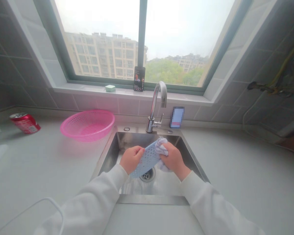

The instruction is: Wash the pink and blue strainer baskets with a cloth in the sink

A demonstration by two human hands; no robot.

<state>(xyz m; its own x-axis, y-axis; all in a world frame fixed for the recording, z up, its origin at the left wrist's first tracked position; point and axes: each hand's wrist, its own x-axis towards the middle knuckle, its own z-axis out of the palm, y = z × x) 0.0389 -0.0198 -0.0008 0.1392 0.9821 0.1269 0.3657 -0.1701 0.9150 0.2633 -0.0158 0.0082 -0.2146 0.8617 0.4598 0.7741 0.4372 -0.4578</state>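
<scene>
Over the sink, a light blue plastic basket with a lattice of holes is held tilted. My left hand is closed on its left rim. A crumpled whitish cloth is bunched in my right hand, pressed against the basket's right side. Part of the cloth hangs below the fingers. Beneath the basket, the drain shows in the sink floor.
A chrome faucet rises behind the sink. On the left counter are a pink basket and a red can. A phone and a green box stand on the sill. A blurred upright card leans right of the faucet.
</scene>
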